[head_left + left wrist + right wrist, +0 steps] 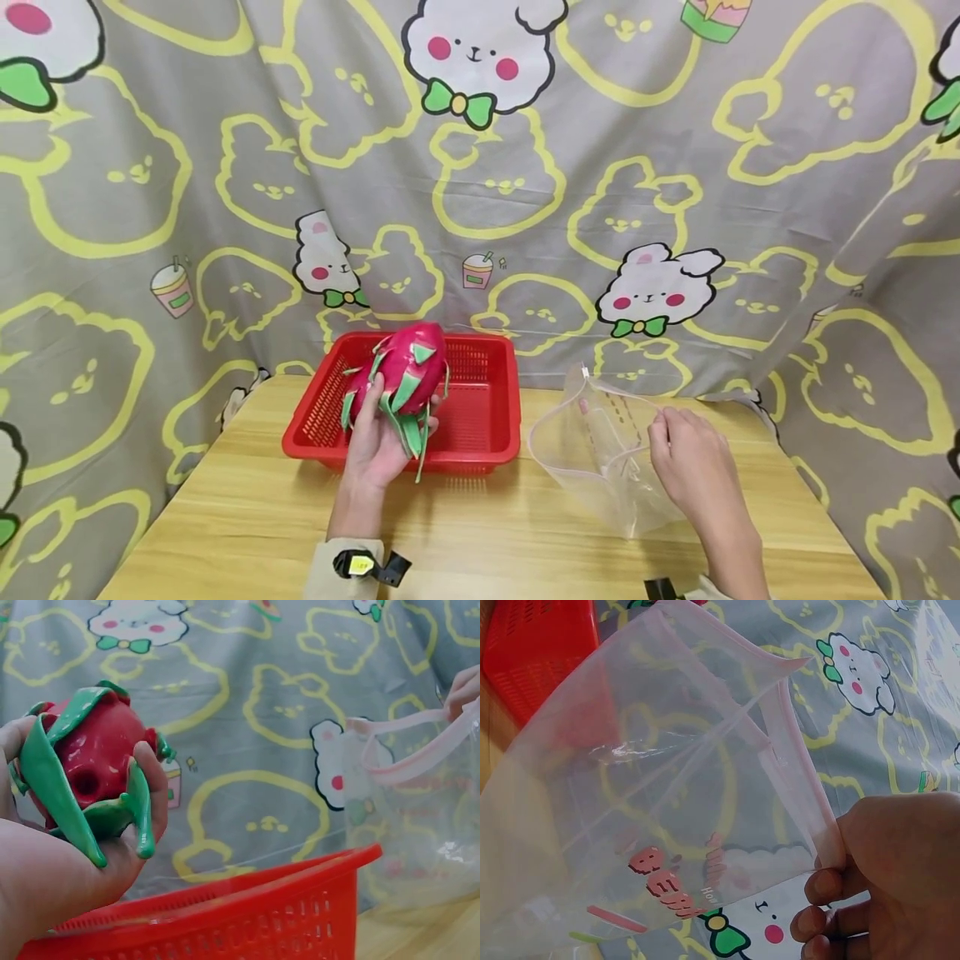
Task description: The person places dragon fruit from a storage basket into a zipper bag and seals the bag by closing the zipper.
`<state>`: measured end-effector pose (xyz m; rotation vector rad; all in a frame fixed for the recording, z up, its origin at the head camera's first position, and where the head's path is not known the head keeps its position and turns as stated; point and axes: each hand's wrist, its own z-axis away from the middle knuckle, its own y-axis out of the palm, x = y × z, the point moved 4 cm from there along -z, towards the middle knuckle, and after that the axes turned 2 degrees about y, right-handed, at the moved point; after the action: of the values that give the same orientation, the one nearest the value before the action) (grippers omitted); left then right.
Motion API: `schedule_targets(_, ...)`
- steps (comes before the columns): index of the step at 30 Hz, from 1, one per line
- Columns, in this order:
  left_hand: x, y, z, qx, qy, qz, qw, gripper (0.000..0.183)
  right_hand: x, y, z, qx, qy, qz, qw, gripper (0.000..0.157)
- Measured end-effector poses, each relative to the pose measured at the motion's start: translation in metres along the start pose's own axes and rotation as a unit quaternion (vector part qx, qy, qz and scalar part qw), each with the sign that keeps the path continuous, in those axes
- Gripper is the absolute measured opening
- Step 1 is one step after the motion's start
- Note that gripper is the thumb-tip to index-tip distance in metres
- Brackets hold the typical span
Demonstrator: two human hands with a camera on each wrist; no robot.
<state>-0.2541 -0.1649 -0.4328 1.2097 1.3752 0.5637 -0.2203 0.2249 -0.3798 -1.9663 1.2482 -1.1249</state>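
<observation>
My left hand grips a dragon fruit, deep pink with green scales, above the red basket. In the left wrist view the dragon fruit shows a dark hollow in its end, and fingers curl around its sides. On the right, my right hand pinches the top edge of a clear zip bag with a pale pink rim. The bag's mouth gapes, with the zip slider at its far corner. Red lettering marks the bag in the right wrist view.
A wooden table bears the red basket, which has slotted sides. Behind and beside the table hangs a grey curtain printed with cartoon rabbits and yellow outlines. The bag is to the right of the basket.
</observation>
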Motion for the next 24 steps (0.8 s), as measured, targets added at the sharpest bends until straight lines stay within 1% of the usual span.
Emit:
schedule_targets(2, -0.0019, 0.0008, 0.0026, -0.011, 0.014, -0.027, 0.9995, 0.049, -0.0008, -0.0008, 0.0001, -0.002, 0.0, 0.0, 1.0, 0.037)
schedule_targets(4, -0.0035, 0.0016, 0.0049, -0.023, 0.027, -0.053, 0.9979, 0.047, -0.0013, -0.001, -0.0001, -0.004, 0.0, 0.001, 1.0, 0.037)
schedule_targets(6, -0.0046, 0.0018, 0.0069, -0.041, 0.038, -0.079, 0.9953, 0.051, -0.0013, -0.0006, -0.0003, -0.003, -0.001, 0.001, 1.0, 0.037)
schedule_targets(8, -0.0046, 0.0021, 0.0079, -0.059, 0.041, -0.093, 0.9931, 0.056, -0.0011, 0.0001, -0.0004, -0.001, -0.001, 0.002, 1.0, 0.037)
schedule_targets(11, -0.0042, 0.0035, 0.0079, -0.079, 0.042, -0.115, 0.9894, 0.056, -0.0003, 0.0008, -0.0003, 0.003, -0.001, 0.002, 1.0, 0.037)
schedule_targets(13, -0.0045, 0.0044, 0.0077, -0.093, 0.047, -0.133, 0.9856, 0.058, 0.0001, 0.0008, -0.0001, 0.003, -0.002, 0.001, 1.0, 0.037)
schedule_targets(16, -0.0059, 0.0059, 0.0073, -0.105, 0.058, -0.164, 0.9791, 0.062, 0.0005, 0.0002, 0.0002, 0.005, 0.0, -0.001, 1.0, 0.037)
schedule_targets(17, -0.0064, 0.0065, 0.0073, -0.106, 0.062, -0.174, 0.9771, 0.063, 0.0006, 0.0, 0.0003, 0.005, 0.0, -0.002, 1.0, 0.037)
schedule_targets(19, -0.0067, 0.0078, 0.0071, -0.099, 0.066, -0.182, 0.9761, 0.064, 0.0007, -0.0003, 0.0002, 0.005, 0.001, -0.003, 1.0, 0.037)
schedule_targets(24, -0.0057, 0.0098, 0.0088, -0.064, 0.066, -0.175, 0.9802, 0.066, 0.0013, -0.0001, 0.0004, 0.002, 0.001, -0.006, 1.0, 0.037)
